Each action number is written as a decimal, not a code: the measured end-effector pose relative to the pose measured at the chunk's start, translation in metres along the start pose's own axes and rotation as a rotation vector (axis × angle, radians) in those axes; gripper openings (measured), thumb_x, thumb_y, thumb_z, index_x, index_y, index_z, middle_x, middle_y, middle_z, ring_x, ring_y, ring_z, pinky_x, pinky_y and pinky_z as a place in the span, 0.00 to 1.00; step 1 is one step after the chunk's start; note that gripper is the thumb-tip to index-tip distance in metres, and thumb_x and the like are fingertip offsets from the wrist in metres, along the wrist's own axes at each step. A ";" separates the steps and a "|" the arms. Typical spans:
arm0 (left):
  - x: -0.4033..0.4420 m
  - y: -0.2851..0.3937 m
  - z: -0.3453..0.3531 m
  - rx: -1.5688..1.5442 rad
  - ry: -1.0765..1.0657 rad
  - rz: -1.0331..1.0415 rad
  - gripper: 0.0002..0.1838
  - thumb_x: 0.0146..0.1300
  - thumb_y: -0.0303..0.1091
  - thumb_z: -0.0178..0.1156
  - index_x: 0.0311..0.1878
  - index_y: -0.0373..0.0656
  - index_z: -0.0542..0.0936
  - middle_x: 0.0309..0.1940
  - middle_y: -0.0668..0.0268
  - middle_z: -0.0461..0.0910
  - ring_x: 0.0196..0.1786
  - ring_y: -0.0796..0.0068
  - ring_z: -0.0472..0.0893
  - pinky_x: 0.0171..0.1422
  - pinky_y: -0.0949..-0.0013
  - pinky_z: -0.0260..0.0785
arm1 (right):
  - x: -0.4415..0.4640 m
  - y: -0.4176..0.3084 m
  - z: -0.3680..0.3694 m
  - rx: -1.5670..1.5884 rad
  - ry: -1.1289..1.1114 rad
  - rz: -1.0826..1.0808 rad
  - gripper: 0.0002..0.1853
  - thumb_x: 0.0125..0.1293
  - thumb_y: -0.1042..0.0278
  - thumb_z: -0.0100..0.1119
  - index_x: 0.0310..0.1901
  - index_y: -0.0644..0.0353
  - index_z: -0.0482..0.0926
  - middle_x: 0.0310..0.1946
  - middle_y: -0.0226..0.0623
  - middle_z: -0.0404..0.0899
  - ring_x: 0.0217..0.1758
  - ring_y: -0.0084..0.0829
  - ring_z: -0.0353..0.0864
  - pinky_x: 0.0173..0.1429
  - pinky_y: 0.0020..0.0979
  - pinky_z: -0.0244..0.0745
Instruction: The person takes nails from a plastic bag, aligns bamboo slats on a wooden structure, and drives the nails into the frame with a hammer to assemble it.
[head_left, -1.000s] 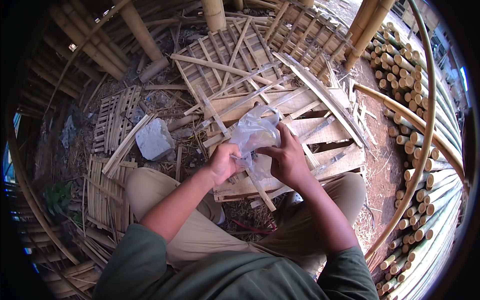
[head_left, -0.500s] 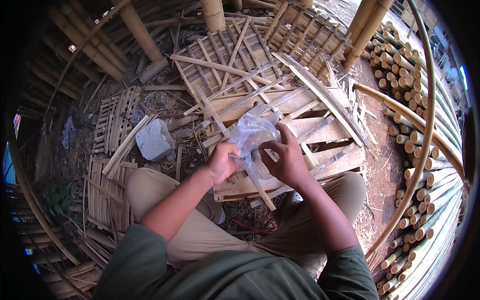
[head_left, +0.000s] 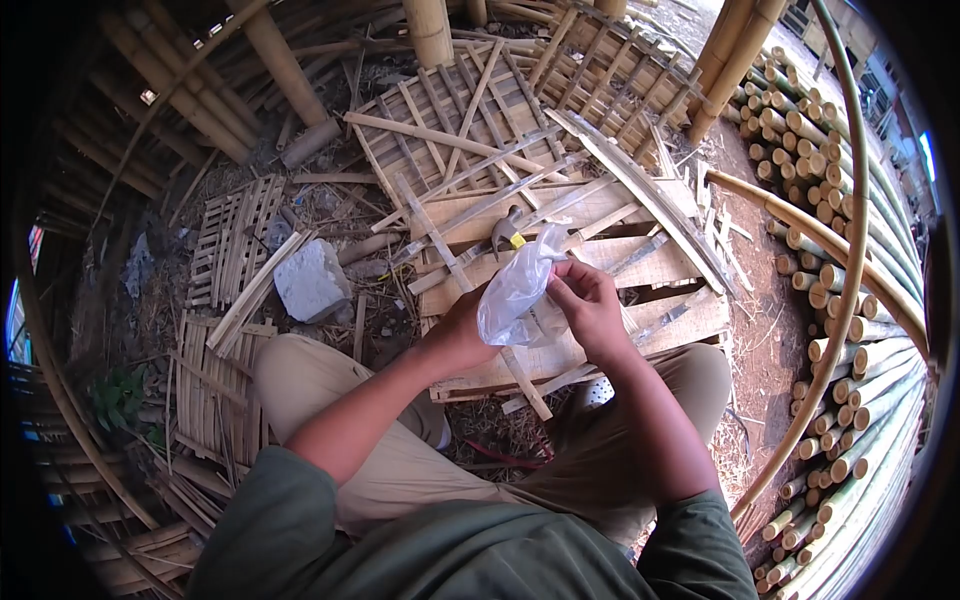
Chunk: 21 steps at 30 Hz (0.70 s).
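A clear plastic bag is between my two hands, above the wooden boards. My left hand is at the bag's lower left, its fingers partly hidden behind the plastic. On the right side my right hand pinches the bag's edge between thumb and fingers. Just beyond the bag a hammer head with a yellow patch shows on the boards; the bag and hands hide the rest of it. Loose bamboo strips lie across the boards.
A pale concrete block sits to the left, near slatted bamboo panels. More lattice panels lie ahead. Cut bamboo poles are stacked at the right, behind a curved pole. Upright bamboo posts stand at the back.
My left hand has moved right and turned, now partly behind the bag. The bag has shifted down and changed shape, uncovering the hammer head. My right hand has moved slightly to the right.
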<state>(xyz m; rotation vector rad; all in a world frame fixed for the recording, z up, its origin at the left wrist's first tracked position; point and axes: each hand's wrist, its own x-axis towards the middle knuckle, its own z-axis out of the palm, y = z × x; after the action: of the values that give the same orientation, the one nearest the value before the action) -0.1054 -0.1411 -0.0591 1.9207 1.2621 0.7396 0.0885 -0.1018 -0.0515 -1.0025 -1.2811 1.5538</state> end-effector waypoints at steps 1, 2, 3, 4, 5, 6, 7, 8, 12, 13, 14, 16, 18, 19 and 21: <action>0.000 -0.001 -0.003 0.035 0.038 -0.016 0.34 0.56 0.28 0.64 0.67 0.42 0.65 0.54 0.50 0.77 0.59 0.51 0.77 0.60 0.58 0.70 | 0.000 0.001 -0.002 -0.042 -0.016 0.031 0.08 0.70 0.67 0.61 0.40 0.63 0.80 0.31 0.25 0.80 0.33 0.12 0.73 0.33 0.18 0.65; 0.000 -0.003 -0.006 0.070 0.075 -0.033 0.27 0.57 0.27 0.63 0.62 0.41 0.72 0.48 0.52 0.81 0.54 0.52 0.81 0.55 0.57 0.73 | 0.001 0.002 -0.004 -0.041 -0.017 0.031 0.08 0.70 0.67 0.61 0.40 0.63 0.80 0.31 0.25 0.80 0.33 0.12 0.73 0.33 0.18 0.65; 0.005 -0.007 -0.004 0.102 0.235 0.022 0.18 0.56 0.27 0.63 0.51 0.39 0.78 0.40 0.53 0.83 0.46 0.53 0.83 0.49 0.57 0.74 | 0.003 0.003 -0.006 -0.024 -0.008 0.027 0.08 0.70 0.66 0.61 0.40 0.63 0.80 0.31 0.25 0.80 0.32 0.12 0.74 0.32 0.18 0.63; 0.009 -0.016 -0.007 0.104 0.237 0.018 0.18 0.56 0.27 0.63 0.51 0.39 0.78 0.40 0.53 0.83 0.46 0.53 0.83 0.49 0.57 0.74 | 0.004 0.001 -0.004 -0.006 -0.001 0.024 0.08 0.70 0.66 0.61 0.40 0.62 0.80 0.31 0.25 0.80 0.32 0.12 0.74 0.30 0.18 0.60; 0.012 -0.027 -0.015 0.113 0.320 0.123 0.17 0.57 0.26 0.63 0.51 0.38 0.78 0.40 0.53 0.83 0.46 0.54 0.83 0.50 0.58 0.74 | 0.004 -0.004 -0.003 0.051 0.011 0.031 0.08 0.70 0.66 0.61 0.40 0.63 0.80 0.37 0.29 0.81 0.37 0.16 0.77 0.37 0.20 0.67; 0.015 -0.035 -0.024 0.122 0.402 0.228 0.16 0.57 0.26 0.63 0.50 0.38 0.78 0.41 0.54 0.83 0.46 0.55 0.83 0.50 0.60 0.74 | 0.006 -0.004 -0.003 0.054 0.004 0.033 0.08 0.70 0.66 0.61 0.40 0.63 0.80 0.37 0.29 0.81 0.37 0.16 0.77 0.37 0.20 0.67; 0.016 -0.034 -0.035 0.046 0.504 0.158 0.16 0.57 0.26 0.64 0.49 0.38 0.79 0.41 0.56 0.83 0.46 0.58 0.83 0.50 0.61 0.73 | 0.007 -0.004 -0.004 0.012 0.057 -0.025 0.08 0.69 0.67 0.61 0.40 0.63 0.80 0.41 0.31 0.81 0.41 0.18 0.77 0.44 0.21 0.69; 0.018 -0.033 -0.046 -0.031 0.605 0.087 0.15 0.57 0.26 0.64 0.48 0.39 0.79 0.41 0.58 0.83 0.45 0.61 0.84 0.50 0.62 0.73 | 0.009 -0.004 -0.005 -0.030 0.110 -0.084 0.08 0.69 0.67 0.61 0.40 0.64 0.80 0.46 0.34 0.81 0.45 0.20 0.77 0.50 0.23 0.71; 0.016 -0.053 -0.102 -0.318 0.908 -0.044 0.19 0.54 0.25 0.67 0.50 0.37 0.78 0.46 0.64 0.82 0.48 0.71 0.81 0.55 0.66 0.71 | 0.010 -0.004 -0.009 -0.021 0.131 -0.049 0.08 0.69 0.69 0.61 0.41 0.67 0.80 0.50 0.35 0.80 0.51 0.22 0.76 0.59 0.25 0.69; 0.013 -0.063 -0.117 -0.291 1.020 -0.094 0.21 0.54 0.25 0.67 0.52 0.36 0.77 0.48 0.63 0.82 0.50 0.70 0.80 0.57 0.66 0.70 | 0.010 -0.003 -0.009 -0.026 0.133 -0.061 0.09 0.69 0.69 0.61 0.43 0.67 0.80 0.48 0.33 0.81 0.48 0.19 0.76 0.55 0.23 0.69; 0.010 -0.072 -0.129 -0.264 1.131 -0.145 0.22 0.54 0.25 0.67 0.54 0.35 0.76 0.50 0.62 0.81 0.52 0.70 0.79 0.58 0.67 0.68 | 0.010 -0.002 -0.009 -0.023 0.128 -0.060 0.09 0.69 0.69 0.61 0.43 0.67 0.80 0.48 0.33 0.81 0.48 0.19 0.76 0.55 0.23 0.69; 0.002 -0.089 -0.146 -0.269 1.247 -0.187 0.23 0.54 0.25 0.67 0.55 0.36 0.75 0.52 0.61 0.80 0.53 0.69 0.79 0.60 0.66 0.68 | 0.010 -0.002 -0.009 0.003 0.125 -0.035 0.09 0.69 0.69 0.61 0.45 0.66 0.80 0.43 0.31 0.81 0.43 0.16 0.75 0.49 0.21 0.70; -0.002 -0.107 -0.152 -0.276 1.361 -0.227 0.25 0.54 0.25 0.67 0.56 0.36 0.75 0.54 0.61 0.79 0.54 0.68 0.78 0.61 0.66 0.67 | 0.012 0.001 -0.009 -0.004 0.128 -0.033 0.10 0.69 0.69 0.61 0.46 0.66 0.80 0.39 0.28 0.81 0.38 0.15 0.74 0.43 0.19 0.69; -0.003 -0.119 -0.151 -0.304 1.447 -0.275 0.25 0.54 0.24 0.67 0.56 0.36 0.75 0.54 0.60 0.79 0.55 0.67 0.79 0.61 0.65 0.68 | 0.013 0.003 -0.009 -0.018 0.142 -0.032 0.09 0.69 0.69 0.61 0.46 0.66 0.80 0.38 0.28 0.81 0.38 0.15 0.74 0.43 0.20 0.69; -0.002 -0.140 -0.144 -0.280 1.565 -0.408 0.23 0.53 0.23 0.67 0.54 0.35 0.76 0.54 0.58 0.80 0.55 0.64 0.80 0.61 0.63 0.70 | 0.015 0.006 -0.011 -0.013 0.158 -0.034 0.10 0.69 0.68 0.61 0.46 0.65 0.81 0.37 0.28 0.81 0.38 0.16 0.75 0.44 0.20 0.69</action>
<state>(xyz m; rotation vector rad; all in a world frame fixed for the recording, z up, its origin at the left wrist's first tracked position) -0.2909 -0.0697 -0.0889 0.5310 2.0777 2.1673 0.0937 -0.0853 -0.0595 -1.0840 -1.1936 1.4127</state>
